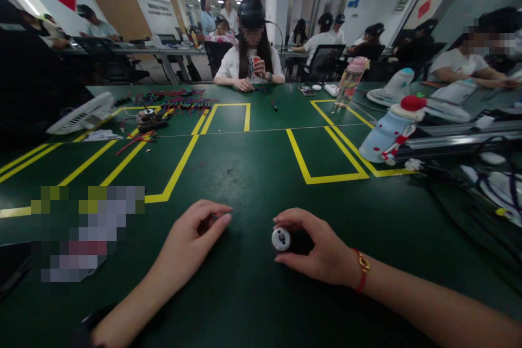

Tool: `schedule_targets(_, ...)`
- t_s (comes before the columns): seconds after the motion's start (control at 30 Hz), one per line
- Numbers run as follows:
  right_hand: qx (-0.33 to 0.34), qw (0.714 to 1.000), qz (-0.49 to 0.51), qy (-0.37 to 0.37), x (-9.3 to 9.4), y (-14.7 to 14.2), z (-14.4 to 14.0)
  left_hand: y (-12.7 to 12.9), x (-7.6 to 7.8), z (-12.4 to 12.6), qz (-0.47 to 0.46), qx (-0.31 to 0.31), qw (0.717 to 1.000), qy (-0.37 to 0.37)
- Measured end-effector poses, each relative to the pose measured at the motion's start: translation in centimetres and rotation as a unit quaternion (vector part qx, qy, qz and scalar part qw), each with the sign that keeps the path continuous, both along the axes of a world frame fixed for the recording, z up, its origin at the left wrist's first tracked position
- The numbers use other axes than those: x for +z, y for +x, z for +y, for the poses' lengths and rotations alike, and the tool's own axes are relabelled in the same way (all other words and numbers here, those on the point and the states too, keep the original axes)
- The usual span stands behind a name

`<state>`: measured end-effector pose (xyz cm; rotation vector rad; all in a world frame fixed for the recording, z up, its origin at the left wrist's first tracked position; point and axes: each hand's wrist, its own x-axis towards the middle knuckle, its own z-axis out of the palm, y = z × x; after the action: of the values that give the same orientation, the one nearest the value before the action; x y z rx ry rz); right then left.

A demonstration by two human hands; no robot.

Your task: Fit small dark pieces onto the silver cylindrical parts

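My right hand (322,250) rests on the green table (253,168) and grips a small round white part (281,238) with a dark centre between thumb and fingers. A red cord bracelet sits on that wrist. My left hand (194,234) lies a short way to the left, its fingers curled around a small dark piece (207,221) that is mostly hidden. The two hands are apart, near the table's front edge.
Yellow tape lines (326,176) mark boxes on the table. A white fan (81,114) and a pile of coloured wires (183,102) lie at the back left. At right stand a bottle (350,82), a blue-white fan with a red top (391,128) and cables (468,185). A person (249,54) sits opposite.
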<state>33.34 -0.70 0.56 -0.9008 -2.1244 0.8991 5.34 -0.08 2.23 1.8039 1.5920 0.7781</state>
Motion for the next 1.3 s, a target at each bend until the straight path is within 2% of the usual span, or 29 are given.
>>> schedule_targets(0.07, -0.019, 0.999, -0.011, -0.034, -0.2, 0.0, -0.1, 2.5, 1.2, -0.9, -0.015, -0.1, 0.995, 0.021)
schedule_targets(0.17, -0.029, 0.999, -0.031, -0.034, -0.4, -0.1, -0.2, 5.9, 2.5, -1.6, -0.034, -0.178, 0.983, 0.035)
schedule_targets(0.27, -0.032, 0.999, -0.034, -0.02, -0.5, -0.2, -0.1, 7.2, 2.8, -1.4, -0.061, -0.18, 0.98, 0.05)
schedule_targets(0.4, -0.015, 0.999, -0.03, 0.013, -0.4, 0.0, 0.1, 6.3, 2.4, -1.0, -0.084, -0.13, 0.987, 0.049)
schedule_targets(0.47, -0.007, 0.999, -0.031, 0.029, -0.3, 0.0, 0.1, 5.7, 1.9, -0.8, -0.06, -0.119, 0.99, 0.046)
schedule_targets(0.57, -0.013, 0.999, -0.028, 0.045, -0.1, -0.1, 0.0, 5.6, 0.4, -0.6, 0.009, -0.145, 0.989, 0.031)
schedule_targets(0.67, -0.05, 0.996, -0.029, 0.074, 0.3, 0.4, 0.3, 6.3, -0.8, -0.6, 0.043, -0.164, 0.985, 0.02)
schedule_targets(0.73, -0.123, 0.987, -0.043, 0.097, 0.9, 1.7, 1.3, 6.6, -1.2, -0.7, 0.044, -0.166, 0.985, 0.017)
schedule_targets(0.8, -0.235, 0.963, -0.081, 0.103, 1.7, 4.2, 3.0, 6.5, -1.0, -0.7, 0.038, -0.162, 0.986, 0.013)
schedule_targets(0.83, -0.302, 0.942, -0.109, 0.097, 2.2, 5.8, 4.1, 6.3, -0.8, -0.7, 0.033, -0.159, 0.987, 0.01)
schedule_targets(0.9, -0.424, 0.887, -0.165, 0.083, 3.0, 9.6, 6.3, 5.4, -0.1, -0.7, 0.022, -0.147, 0.989, 0.005)
schedule_targets(0.97, -0.509, 0.835, -0.197, 0.072, 3.5, 13.8, 8.2, 3.8, 0.5, -0.5, 0.015, -0.12, 0.993, -0.001)
schedule_targets(1.07, -0.571, 0.79, -0.217, 0.049, 3.4, 19.1, 9.8, 0.5, 0.8, 0.0, 0.009, -0.043, 0.999, -0.012)
schedule_targets(1.13, -0.595, 0.77, -0.228, 0.032, 3.0, 21.4, 10.0, -1.9, 0.4, 0.3, -0.001, 0.025, 0.999, -0.02)
schedule_targets(1.23, -0.616, 0.75, -0.239, 0.028, 2.6, 22.1, 9.8, -4.4, -0.6, 0.6, 0.001, 0.093, 0.995, -0.028)
schedule_targets(1.3, -0.629, 0.735, -0.245, 0.059, 2.8, 20.5, 9.3, -5.1, -1.3, 0.7, 0.001, 0.113, 0.993, -0.034)
